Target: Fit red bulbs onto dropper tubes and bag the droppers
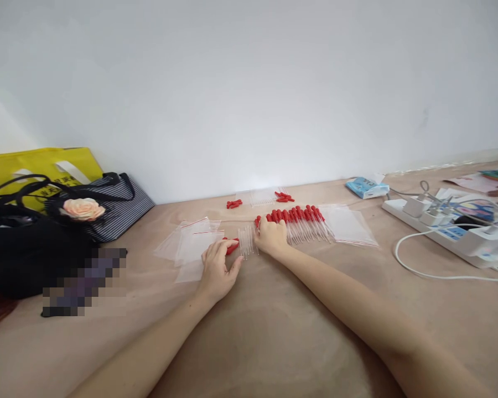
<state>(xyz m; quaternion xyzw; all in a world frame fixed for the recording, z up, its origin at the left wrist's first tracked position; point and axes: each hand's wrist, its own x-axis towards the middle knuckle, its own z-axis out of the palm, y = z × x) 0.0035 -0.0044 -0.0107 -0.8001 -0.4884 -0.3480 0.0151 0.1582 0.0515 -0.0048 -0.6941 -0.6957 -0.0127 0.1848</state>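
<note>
My left hand [219, 268] rests on the table with fingers curved and thumb apart, touching or just beside a small heap of red rubber bulbs [231, 247]. Several bare clear glass tubes [246, 240] lie side by side between my hands. My right hand [271, 235] has its fingers closed at the left end of a row of droppers, on a red-bulbed one that the hand largely hides. The row of droppers [302, 221] stretches rightward, red bulbs pointing to the wall and clear tubes towards me.
Clear zip bags [195, 246] lie left of my left hand, and more bags [351, 225] lie right of the row. Further tubes [262, 197] and red bulbs [284, 197] are near the wall. A tissue pack [366, 188], power strip [444, 229] and striped bag [126, 204] flank the area.
</note>
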